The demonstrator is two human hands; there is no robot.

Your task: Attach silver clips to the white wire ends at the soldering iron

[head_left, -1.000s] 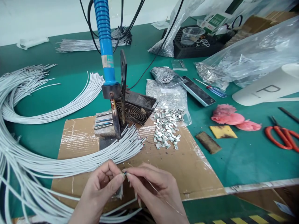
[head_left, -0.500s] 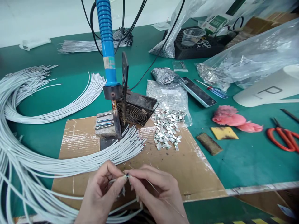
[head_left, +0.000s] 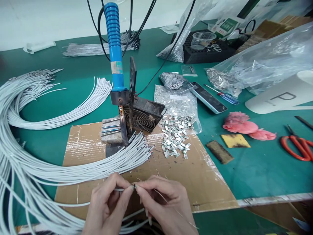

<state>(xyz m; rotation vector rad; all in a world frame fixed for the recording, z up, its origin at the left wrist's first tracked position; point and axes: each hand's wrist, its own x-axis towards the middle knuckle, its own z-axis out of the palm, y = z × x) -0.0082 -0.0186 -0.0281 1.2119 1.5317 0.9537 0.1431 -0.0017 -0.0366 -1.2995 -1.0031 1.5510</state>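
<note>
A green-topped workbench [head_left: 244,178] fills most of the view, with a brown cardboard sheet [head_left: 186,186] lying along its near edge. A thick bundle of white cables [head_left: 80,174] curves in from the left, its fanned ends resting over the cardboard. Behind those ends a blue-handled soldering iron [head_left: 114,49] stands nearly upright, tip down, with a grimy cooling fan [head_left: 143,119] just to its right.

Both hands meet above the cardboard's near part. The left hand [head_left: 109,202] is curled, thumb and forefinger pinched together on a single white cable [head_left: 119,189]. The right hand [head_left: 166,200] is closed to a pinch too, its thumb and forefinger on that cable's tiny dark end, right against the left fingertips; the detail there is too small to make out. Red-handled scissors [head_left: 298,143] lie at far right. Small metal connectors [head_left: 174,133] are heaped loosely beyond the hands, well apart from them. A fine wire [head_left: 160,195] runs along the right hand.
</note>
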